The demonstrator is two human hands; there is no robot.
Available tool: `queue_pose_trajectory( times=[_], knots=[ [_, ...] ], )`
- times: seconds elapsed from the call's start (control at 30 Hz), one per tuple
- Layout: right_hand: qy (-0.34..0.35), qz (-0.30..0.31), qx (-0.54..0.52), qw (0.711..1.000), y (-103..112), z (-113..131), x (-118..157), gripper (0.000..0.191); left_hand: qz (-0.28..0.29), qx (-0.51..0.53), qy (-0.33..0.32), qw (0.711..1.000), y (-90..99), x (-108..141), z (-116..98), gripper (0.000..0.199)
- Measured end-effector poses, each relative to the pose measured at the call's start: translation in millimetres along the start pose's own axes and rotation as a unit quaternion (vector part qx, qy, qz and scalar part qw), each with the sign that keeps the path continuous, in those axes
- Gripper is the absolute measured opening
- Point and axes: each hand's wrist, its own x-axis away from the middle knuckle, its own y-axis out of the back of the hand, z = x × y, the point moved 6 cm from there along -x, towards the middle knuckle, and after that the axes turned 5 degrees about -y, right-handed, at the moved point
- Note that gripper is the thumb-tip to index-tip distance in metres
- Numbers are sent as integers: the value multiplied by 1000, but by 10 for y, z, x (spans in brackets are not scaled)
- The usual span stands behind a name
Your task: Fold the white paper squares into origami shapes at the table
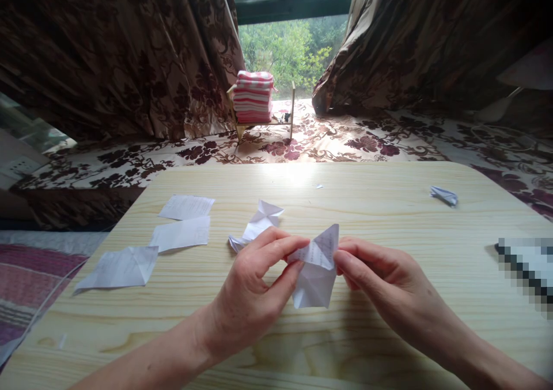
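A creased white paper (314, 283) is held up between my two hands over the wooden table (389, 332). My left hand (263, 277) pinches its left edge between thumb and fingers. At the paper's right edge, my right hand (382, 272) grips with thumb and index finger, the other fingers curled behind. Faint writing shows on the paper's upper part, which has a pointed top corner. Just beyond my left hand lies another folded paper (259, 220), partly hidden by that hand.
Three paper pieces (186, 207) (181, 233) (118, 268) lie at the left. A small folded paper (444, 196) is at the far right, near a pixelated object (529, 266). A small rack (292, 110) with pink-striped cloths (253, 97) stands behind the table.
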Motion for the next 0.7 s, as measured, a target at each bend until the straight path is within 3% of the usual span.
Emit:
queue_pose_trajectory(
  times=[0.27, 0.57, 0.63, 0.7],
  knots=[
    [-4, 43, 12, 999, -72, -45, 37, 24, -12, -30, 10, 999, 17, 8, 26, 19],
    [10, 51, 23, 998, -94, -14, 36, 23, -5, -138, -81, 987, 8, 40, 31, 14],
    [2, 54, 22, 998, -108, -17, 31, 25, -9, -137, -65, 988, 10, 38, 52, 13],
    [-4, 54, 22, 998, -118, -25, 27, 26, -18, -88, 6, 996, 23, 26, 112, 13]
  ],
)
